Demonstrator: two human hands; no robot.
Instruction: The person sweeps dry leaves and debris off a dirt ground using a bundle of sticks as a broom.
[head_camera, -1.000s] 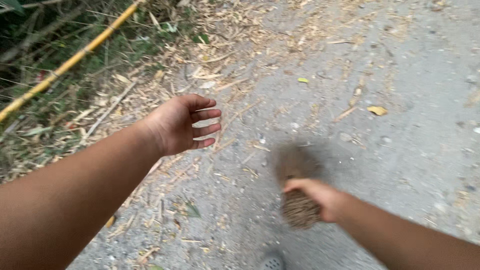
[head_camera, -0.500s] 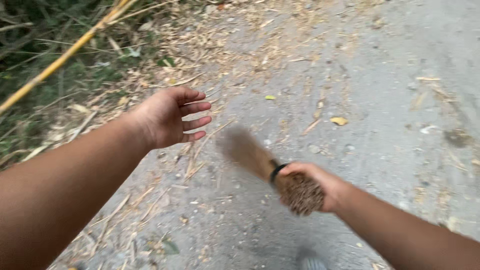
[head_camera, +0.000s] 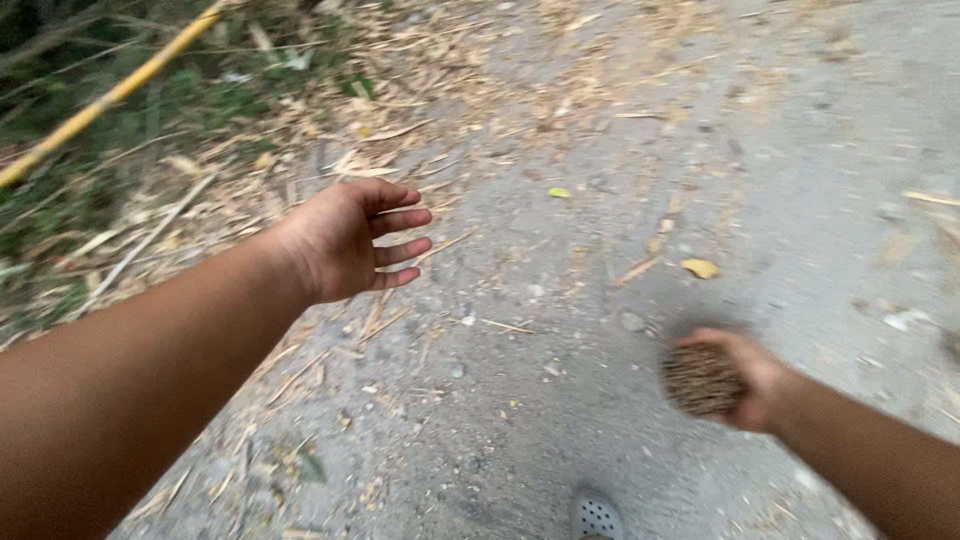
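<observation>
grey ground (head_camera: 560, 440), brown stick-bundle broom (head_camera: 700, 379) end-on in right hand (head_camera: 755, 380).

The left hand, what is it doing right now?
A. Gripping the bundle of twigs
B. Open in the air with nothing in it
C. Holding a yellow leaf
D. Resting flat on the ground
B: the left hand is stretched out above the gritty ground with its fingers spread and the palm empty, while the bundle of twigs sits in the right hand.
</observation>
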